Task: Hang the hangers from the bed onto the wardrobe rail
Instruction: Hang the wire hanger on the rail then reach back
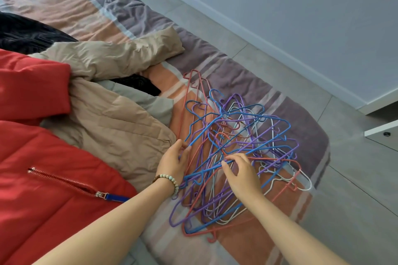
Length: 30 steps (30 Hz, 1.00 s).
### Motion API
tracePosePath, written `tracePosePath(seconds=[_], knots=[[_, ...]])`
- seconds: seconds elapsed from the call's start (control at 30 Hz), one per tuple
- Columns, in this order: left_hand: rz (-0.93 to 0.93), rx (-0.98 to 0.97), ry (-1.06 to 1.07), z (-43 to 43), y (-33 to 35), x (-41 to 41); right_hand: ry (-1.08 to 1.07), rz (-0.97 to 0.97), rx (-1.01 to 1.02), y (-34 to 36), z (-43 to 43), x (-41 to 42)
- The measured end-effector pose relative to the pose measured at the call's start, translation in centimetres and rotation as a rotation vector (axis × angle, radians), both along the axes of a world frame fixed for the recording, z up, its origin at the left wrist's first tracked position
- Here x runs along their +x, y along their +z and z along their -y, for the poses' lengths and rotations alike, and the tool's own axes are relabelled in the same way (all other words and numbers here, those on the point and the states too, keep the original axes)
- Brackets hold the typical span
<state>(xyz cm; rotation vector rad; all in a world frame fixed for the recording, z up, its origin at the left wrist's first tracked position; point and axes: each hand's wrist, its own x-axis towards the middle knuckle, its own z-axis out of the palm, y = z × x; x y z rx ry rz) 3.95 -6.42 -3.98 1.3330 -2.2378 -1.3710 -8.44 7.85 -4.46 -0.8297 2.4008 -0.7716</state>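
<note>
So the hangers (pixel 241 133) are one tangled heap of blue, purple, red and white wire near the corner of the bed (pixel 215 66), with none hung up yet. My read on the right hand (pixel 243 172): fingertips curled in, pinching a wire near the middle of the heap. The left hand (pixel 174 161) sits against the heap's left edge, fingers fairly straight and touching a blue one. I can't tell if it's actually got hold of anything.

Main worry is that the hooks look threaded through each other. Tugging one will probably drag several along, and since the heap is near the bed's edge, some could slide onto the floor (pixel 280 49). A hook might also snag the tan jacket (pixel 112 127) just beside it.

Containers: none in shot, and no wardrobe or rail visible either.
</note>
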Motion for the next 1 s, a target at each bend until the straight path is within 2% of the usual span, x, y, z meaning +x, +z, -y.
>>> tracePosePath(seconds=[0.13,0.27,0.43,0.53,0.67,0.83,1.0], knots=[[-0.145,0.227,-0.015,-1.1,5.1,-2.1,-0.069,-0.017,-0.085,3.1,-1.0,-1.4],[-0.235,0.268,-0.106,-2.5,11.3,-5.1,-0.082,-0.031,-0.163,8.6,-3.2,-3.9],[-0.307,0.242,-0.254,-5.2,20.9,-9.4,-0.116,-0.094,-0.152,18.6,-7.3,-8.1],[-0.365,0.140,-0.349,-7.7,27.4,-12.2,-0.143,-0.149,-0.139,26.0,-10.6,-10.5],[-0.469,0.136,-0.487,-12.0,36.8,-15.6,-0.154,-0.238,-0.120,37.0,-16.3,-12.2],[-0.561,0.158,-0.707,-19.6,49.2,-18.5,-0.309,-0.165,-0.372,50.6,-23.0,-11.9],[-0.653,0.095,-0.967,-28.4,59.9,-19.6,-0.478,-0.287,-0.612,62.4,-30.4,-9.3]])
